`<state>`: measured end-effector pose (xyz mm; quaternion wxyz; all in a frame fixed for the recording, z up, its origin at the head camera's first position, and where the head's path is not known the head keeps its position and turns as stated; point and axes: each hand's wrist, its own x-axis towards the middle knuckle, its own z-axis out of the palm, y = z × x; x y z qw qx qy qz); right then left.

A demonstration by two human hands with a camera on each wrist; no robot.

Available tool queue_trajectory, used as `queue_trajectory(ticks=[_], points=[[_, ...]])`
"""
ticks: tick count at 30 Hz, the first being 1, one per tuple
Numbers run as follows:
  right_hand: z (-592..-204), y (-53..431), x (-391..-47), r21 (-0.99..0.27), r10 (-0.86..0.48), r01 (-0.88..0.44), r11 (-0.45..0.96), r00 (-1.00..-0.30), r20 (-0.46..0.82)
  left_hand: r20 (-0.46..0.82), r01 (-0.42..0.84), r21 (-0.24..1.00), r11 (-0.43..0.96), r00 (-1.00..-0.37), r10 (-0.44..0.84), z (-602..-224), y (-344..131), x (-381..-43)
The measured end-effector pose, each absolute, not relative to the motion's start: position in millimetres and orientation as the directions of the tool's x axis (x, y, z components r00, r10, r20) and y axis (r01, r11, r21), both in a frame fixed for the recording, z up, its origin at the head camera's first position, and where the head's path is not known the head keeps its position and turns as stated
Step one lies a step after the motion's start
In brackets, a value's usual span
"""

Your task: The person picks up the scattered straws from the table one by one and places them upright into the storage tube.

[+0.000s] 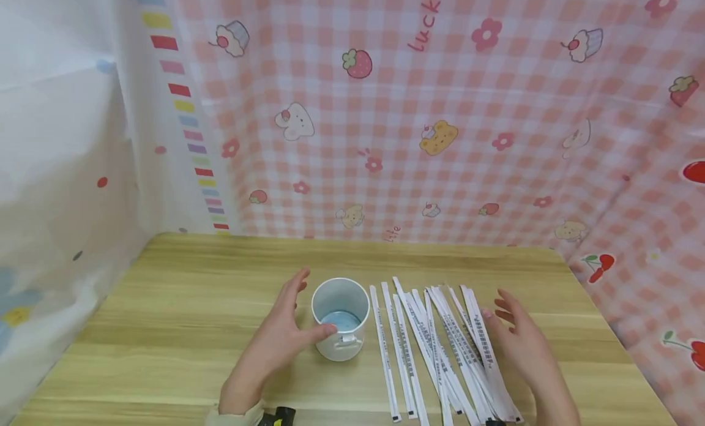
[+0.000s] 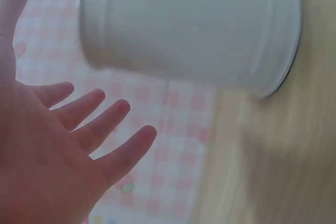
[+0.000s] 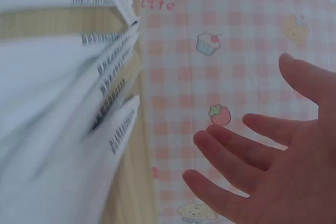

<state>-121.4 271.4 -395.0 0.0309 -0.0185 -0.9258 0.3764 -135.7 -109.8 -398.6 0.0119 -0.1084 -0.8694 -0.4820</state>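
A white mug [image 1: 338, 349] stands upright on the wooden table, pale blue at its inside bottom. My left hand [image 1: 278, 331] is at its left side with fingers spread; the thumb overlaps the mug's near rim in the head view. In the left wrist view the fingers [image 2: 107, 129] are apart from the mug's wall [image 2: 184, 30]. Right of the mug lie several long, thin white paper-wrapped sticks [image 1: 404, 352] with printed lettering, fanned and partly overlapping. Beside their right edge my right hand [image 1: 520, 343] hovers with relaxed fingers, holding nothing.
The wooden table [image 1: 182, 328] ends at the back against a pink checked cloth [image 1: 385, 108] with cartoon prints. A whitish cloth [image 1: 60, 138] hangs on the left, and the patterned cloth continues along the right side.
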Motion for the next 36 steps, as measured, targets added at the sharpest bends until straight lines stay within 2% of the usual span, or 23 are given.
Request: queue_trajectory(ticks=[10, 17, 24, 32, 36], points=[[-403, 280, -128, -0.681, 0.109, 0.116, 0.723, -0.993, -0.054, 0.106, 0.197, 0.814, 0.546, -0.975, 0.194, -411, -88, -137], [-417, 289, -130, -0.785, 0.137, 0.245, 0.569, -0.97, -0.203, 0.109, 0.203, 0.794, 0.573, -0.975, 0.194, -414, -87, -141], [-433, 295, -132, -0.789, 0.182, 0.351, 0.504, -0.936, -0.3, 0.126, 0.23, 0.774, 0.591, -0.969, 0.212, -416, -87, -143], [-442, 293, -133, -0.67, 0.184, 0.358, 0.651, -0.93, -0.318, 0.109, 0.213, 0.762, 0.612, -0.973, 0.203, -414, -87, -142], [-444, 290, -134, -0.643, 0.178, 0.356, 0.679, -0.929, -0.326, 0.109, 0.214, 0.759, 0.614, -0.973, 0.204, -414, -87, -142]])
